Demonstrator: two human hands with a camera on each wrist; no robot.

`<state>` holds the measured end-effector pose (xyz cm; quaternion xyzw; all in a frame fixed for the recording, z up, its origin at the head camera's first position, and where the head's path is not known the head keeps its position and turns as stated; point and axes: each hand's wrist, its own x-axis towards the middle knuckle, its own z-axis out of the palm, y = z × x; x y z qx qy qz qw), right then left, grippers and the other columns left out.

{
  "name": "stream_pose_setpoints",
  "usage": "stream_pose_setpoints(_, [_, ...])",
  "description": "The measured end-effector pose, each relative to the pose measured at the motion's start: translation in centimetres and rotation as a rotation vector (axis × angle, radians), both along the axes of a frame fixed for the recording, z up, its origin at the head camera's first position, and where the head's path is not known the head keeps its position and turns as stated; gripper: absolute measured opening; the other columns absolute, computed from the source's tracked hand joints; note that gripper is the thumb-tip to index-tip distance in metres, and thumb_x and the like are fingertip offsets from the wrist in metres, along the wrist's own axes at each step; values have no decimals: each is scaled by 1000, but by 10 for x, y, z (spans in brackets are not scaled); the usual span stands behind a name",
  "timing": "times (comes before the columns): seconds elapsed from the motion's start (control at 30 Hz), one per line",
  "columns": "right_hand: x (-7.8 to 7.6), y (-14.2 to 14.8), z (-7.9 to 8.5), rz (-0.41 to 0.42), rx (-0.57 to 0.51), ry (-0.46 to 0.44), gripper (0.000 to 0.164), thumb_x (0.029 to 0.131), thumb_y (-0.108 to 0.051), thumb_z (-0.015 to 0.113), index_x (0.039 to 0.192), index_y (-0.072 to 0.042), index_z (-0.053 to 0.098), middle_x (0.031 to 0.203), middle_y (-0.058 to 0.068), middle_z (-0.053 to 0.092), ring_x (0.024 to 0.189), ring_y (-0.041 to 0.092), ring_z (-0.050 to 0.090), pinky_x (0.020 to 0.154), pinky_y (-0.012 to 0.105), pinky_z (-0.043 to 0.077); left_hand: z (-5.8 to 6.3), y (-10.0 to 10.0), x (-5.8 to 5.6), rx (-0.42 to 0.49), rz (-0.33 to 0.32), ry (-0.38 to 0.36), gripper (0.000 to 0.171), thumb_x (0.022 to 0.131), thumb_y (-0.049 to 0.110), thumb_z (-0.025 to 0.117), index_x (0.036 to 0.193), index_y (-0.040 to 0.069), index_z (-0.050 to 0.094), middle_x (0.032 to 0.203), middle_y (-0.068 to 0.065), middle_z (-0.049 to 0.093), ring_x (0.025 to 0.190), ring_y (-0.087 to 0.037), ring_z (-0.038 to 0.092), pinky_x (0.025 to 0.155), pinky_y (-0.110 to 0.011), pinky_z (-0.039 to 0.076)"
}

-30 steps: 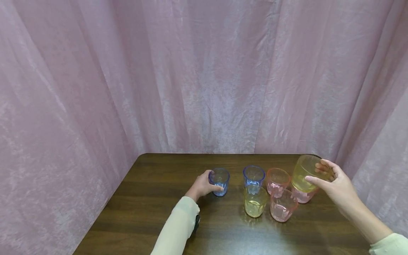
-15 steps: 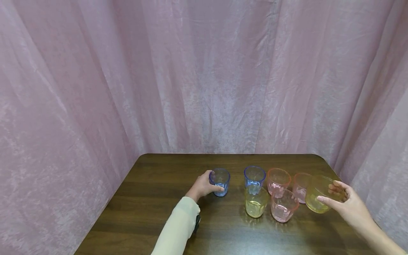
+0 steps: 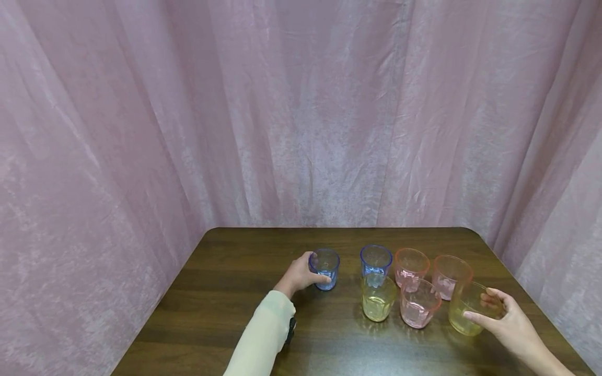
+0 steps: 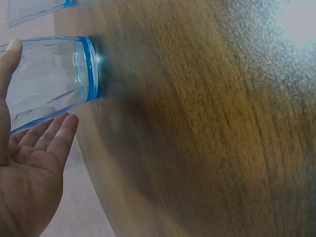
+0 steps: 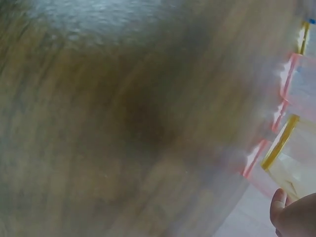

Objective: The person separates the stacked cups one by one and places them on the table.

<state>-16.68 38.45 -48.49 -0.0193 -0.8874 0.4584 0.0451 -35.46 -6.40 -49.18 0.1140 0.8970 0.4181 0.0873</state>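
Note:
My left hand [image 3: 302,274] grips a clear blue cup [image 3: 327,267] by its side, thumb at the front and fingers behind. In the left wrist view this blue cup [image 4: 49,79] stands with its thick base on the wood. On the right, my right hand [image 3: 510,324] holds a clear yellow cup [image 3: 458,313] between thumb and fingers. It overlaps the front of a pink cup [image 3: 447,284] in the head view. The right wrist view shows the yellow cup [image 5: 294,163] tilted, its base close over the table, with the thumb [image 5: 279,200] against its side.
Left of the pink cup stand another pink cup [image 3: 411,266] and a blue cup [image 3: 376,256] in the back row. In front of them are a yellow cup [image 3: 378,305] and a pink cup [image 3: 418,310]. Pink curtains [image 3: 301,115] surround the dark wooden table [image 3: 211,313].
My right hand has carried the yellow cup from above the rightmost pink cup down and towards the front, uncovering that pink cup. The left hand has stayed on the blue cup.

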Motion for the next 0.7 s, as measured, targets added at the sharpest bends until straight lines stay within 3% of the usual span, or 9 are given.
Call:
stream_pose_setpoints(0.1, [0, 0, -5, 2, 25, -2, 90, 97, -24, 67, 146, 19, 5, 139, 43, 29, 120, 63, 32, 84, 59, 50, 0, 0, 0, -3, -3, 1, 98, 72, 40, 90, 149, 5, 39, 138, -16, 54, 122, -34, 54, 101, -51, 44])
stream_pose_setpoints(0.2, [0, -1, -9, 0, 23, -7, 91, 97, -24, 67, 146, 19, 4, 139, 42, 28, 121, 60, 33, 84, 56, 50, -1, 0, -1, -4, -2, -1, 99, 72, 40, 90, 149, 5, 38, 138, -16, 54, 122, -34, 53, 101, -51, 45])
stream_pose_setpoints(0.37, [-1, -5, -11, 0, -20, -39, 95, 97, -26, 67, 148, 17, -1, 142, 44, 22, 124, 62, 28, 92, 76, 31, -1, 0, -1, 2, -5, 9, 99, 72, 40, 89, 149, 4, 38, 137, -17, 54, 122, -34, 54, 100, -51, 45])
stream_pose_setpoints(0.5, [-2, -6, -13, -1, -21, -46, 97, 96, -26, 68, 147, 18, -2, 142, 46, 20, 124, 65, 27, 91, 77, 31, -1, 0, 0, -3, -6, 10, 98, 73, 41, 89, 149, 6, 39, 137, -16, 55, 121, -33, 54, 99, -51, 45])
stream_pose_setpoints(0.6, [-3, -6, -14, -5, -2, -37, 97, 95, -26, 69, 147, 19, -1, 142, 45, 22, 123, 64, 29, 91, 72, 37, -1, 0, 0, 3, -4, 2, 98, 73, 42, 89, 149, 6, 39, 138, -15, 54, 122, -32, 54, 100, -51, 45])
stream_pose_setpoints(0.7, [-3, -5, -16, -11, 17, -23, 97, 94, -26, 70, 146, 19, 2, 141, 45, 24, 123, 63, 33, 87, 59, 49, -1, -1, 0, 9, -4, -1, 98, 72, 41, 89, 149, 6, 39, 138, -16, 54, 122, -33, 54, 101, -51, 45])
